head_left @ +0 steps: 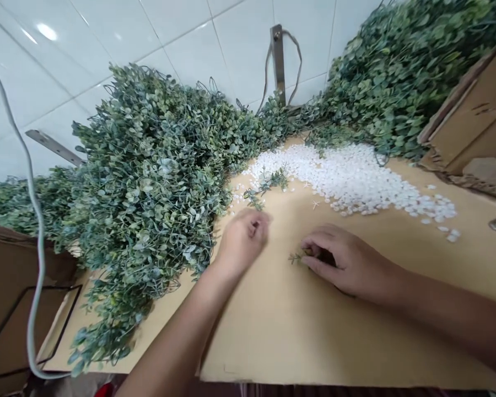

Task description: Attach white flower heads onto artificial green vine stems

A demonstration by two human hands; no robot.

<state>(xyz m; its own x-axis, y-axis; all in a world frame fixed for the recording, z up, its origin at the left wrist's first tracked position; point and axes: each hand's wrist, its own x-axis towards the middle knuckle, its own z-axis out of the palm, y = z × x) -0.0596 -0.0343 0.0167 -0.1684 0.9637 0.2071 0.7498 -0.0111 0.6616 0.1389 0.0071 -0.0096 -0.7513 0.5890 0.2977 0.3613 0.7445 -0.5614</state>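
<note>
My right hand (334,259) rests low over the tan tabletop (273,331), its thumb and fingers pinched on a small green plastic sprig (296,257). To its left my left hand (243,237) is curled, with thumb and fingertips close together and a little blurred; whatever it may hold cannot be made out. Just beyond the left hand lie a few loose artificial leaf sprigs (273,179). Many small white plastic pieces (351,176) are spread across the table behind both hands. A single white star-shaped piece (315,205) lies apart from them.
A large heap of artificial greenery (149,176) covers the left side; another heap (397,77) stands at the back right. Cardboard boxes (479,110) flank the table. A pale cable (35,220) hangs at the left. Metal brackets (278,66) stand against the tiled wall (240,44).
</note>
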